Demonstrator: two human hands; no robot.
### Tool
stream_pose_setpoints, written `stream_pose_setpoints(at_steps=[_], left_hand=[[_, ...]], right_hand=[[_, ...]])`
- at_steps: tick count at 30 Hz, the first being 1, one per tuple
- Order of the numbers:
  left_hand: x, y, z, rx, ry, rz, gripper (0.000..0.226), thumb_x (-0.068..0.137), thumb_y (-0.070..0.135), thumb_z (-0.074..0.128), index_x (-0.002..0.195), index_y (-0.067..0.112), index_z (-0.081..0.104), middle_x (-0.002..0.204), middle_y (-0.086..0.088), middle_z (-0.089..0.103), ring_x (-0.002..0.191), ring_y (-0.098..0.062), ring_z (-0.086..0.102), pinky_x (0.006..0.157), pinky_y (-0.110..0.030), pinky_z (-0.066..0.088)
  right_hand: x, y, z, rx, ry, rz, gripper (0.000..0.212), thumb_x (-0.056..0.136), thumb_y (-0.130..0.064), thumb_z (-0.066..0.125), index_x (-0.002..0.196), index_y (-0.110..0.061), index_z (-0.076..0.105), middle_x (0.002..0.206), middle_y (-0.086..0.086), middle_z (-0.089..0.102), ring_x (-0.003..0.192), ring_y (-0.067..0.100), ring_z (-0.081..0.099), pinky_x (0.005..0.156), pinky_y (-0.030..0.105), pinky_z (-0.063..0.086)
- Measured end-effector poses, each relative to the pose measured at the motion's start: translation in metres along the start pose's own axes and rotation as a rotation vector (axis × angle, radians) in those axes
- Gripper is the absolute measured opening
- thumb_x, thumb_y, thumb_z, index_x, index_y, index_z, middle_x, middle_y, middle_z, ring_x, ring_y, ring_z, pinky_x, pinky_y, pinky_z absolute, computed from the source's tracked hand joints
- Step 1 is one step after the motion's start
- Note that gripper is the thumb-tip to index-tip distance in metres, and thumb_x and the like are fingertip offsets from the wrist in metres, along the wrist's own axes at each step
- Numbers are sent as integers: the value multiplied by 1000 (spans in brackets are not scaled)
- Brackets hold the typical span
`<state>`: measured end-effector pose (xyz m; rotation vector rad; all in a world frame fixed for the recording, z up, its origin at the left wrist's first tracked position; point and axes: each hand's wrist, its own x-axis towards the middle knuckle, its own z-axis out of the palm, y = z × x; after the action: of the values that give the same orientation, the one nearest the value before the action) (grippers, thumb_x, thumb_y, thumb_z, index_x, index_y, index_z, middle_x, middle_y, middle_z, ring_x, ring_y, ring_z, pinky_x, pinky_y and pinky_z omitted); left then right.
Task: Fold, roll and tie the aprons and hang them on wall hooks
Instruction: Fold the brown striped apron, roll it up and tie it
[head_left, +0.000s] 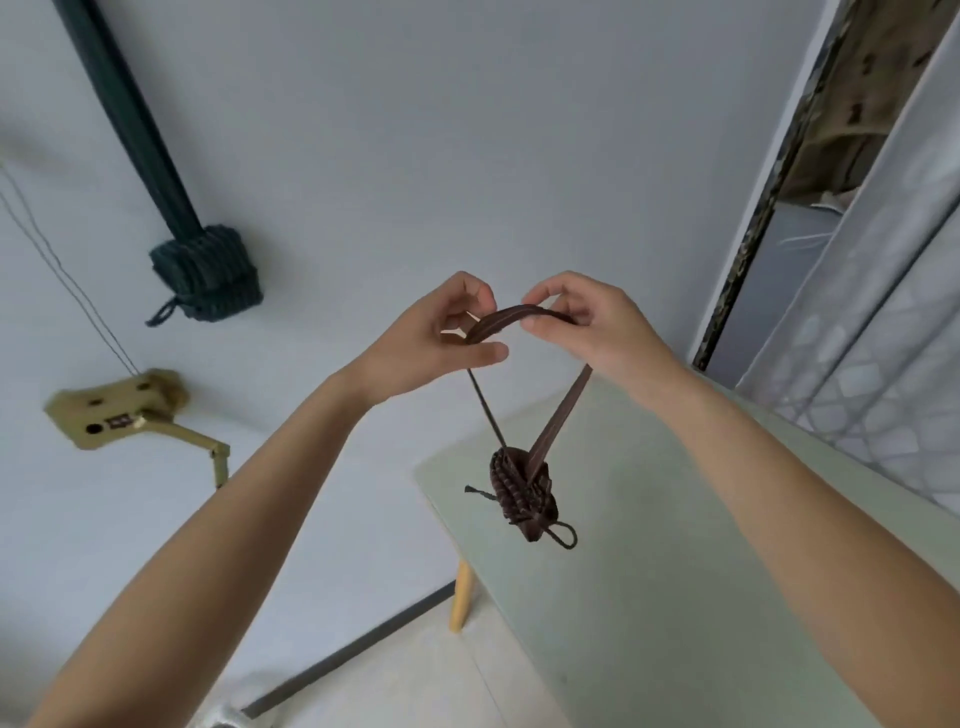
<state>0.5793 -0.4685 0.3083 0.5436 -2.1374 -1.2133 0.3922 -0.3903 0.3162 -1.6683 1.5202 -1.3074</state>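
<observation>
Hanging from both hands, one brown rolled apron (524, 496) dangles by its neck strap (511, 319) over the near corner of the pale green tabletop (675, 571), clear of its surface. Left hand (441, 343) has its grip pinched on the strap's left end, beside a small pale wall hook (457, 332); right hand (587, 327) pinches the right end. Two aprons in all: a second, dark green rolled apron (208, 273), hangs on the wall to the left by its own strap. One brass-coloured wall fitting (117, 408) sits below it. Bare wall lies between the two bundles; a curtain (883, 312) borders the right
</observation>
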Motion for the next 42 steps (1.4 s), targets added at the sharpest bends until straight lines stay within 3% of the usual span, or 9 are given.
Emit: stream_pose_setpoints(at_steps=[5,9,14,22,26,30,35,38,42], left_hand=[[41,-11,-81,206,205,195,15,84,6,67,90,15,57,107,-2,59,98,-12,61,84,-26,52],[66,-6,-132,306,464,233,14,85,13,66,80,26,64,95,-1,61,76,-5,55,68,-20,47],[79,8,-171,116,331,33,17,95,19,47,95,16,64,101,-1,67,91,-10,65,83,-27,53],[118,36,-207,153,499,152,25,94,26,54,94,1,59,88,-4,61,82,-14,60,81,-34,53],[132,53,-226,48,574,235,12,96,19,50,90,12,59,76,4,61,73,-9,59,71,-25,52],[151,66,-253,132,798,287,11,94,19,54,92,13,63,83,-2,64,72,-13,59,73,-34,55],[164,68,-294,213,1023,269,11,89,23,57,93,17,66,85,-3,67,72,-14,60,74,-40,56],[165,63,-308,449,1137,211,7,85,28,62,84,22,65,73,9,64,67,-9,60,75,-36,55],[159,55,-310,689,1091,132,9,82,33,66,78,25,64,70,8,65,65,-12,64,75,-31,53]], right_hand=[[79,-32,31,208,-73,-28,27,84,-16,67,109,-18,58,83,1,71,46,13,36,54,21,34],[132,-63,56,315,-25,-125,19,92,-14,53,111,-13,58,102,5,71,69,19,64,70,27,51],[186,-89,69,222,54,-346,38,89,11,37,116,-8,55,110,4,67,90,17,68,73,28,55],[262,-118,75,-53,368,-562,27,79,-13,68,105,-20,63,90,-11,68,75,3,68,78,32,55],[295,-140,76,-93,500,-686,28,80,-20,68,106,-16,56,82,-18,64,73,0,66,72,32,55],[334,-164,76,-161,564,-818,16,91,-19,56,101,-8,52,85,-8,70,73,10,67,67,39,53],[367,-181,86,-315,523,-834,15,92,-14,49,105,-16,57,97,-11,70,84,13,66,71,34,51],[376,-182,91,-331,493,-797,16,92,-17,50,101,-21,63,94,-12,70,83,11,65,71,31,51],[380,-173,99,-246,406,-727,22,89,-16,50,99,-22,68,88,-11,69,75,10,66,74,35,53]])
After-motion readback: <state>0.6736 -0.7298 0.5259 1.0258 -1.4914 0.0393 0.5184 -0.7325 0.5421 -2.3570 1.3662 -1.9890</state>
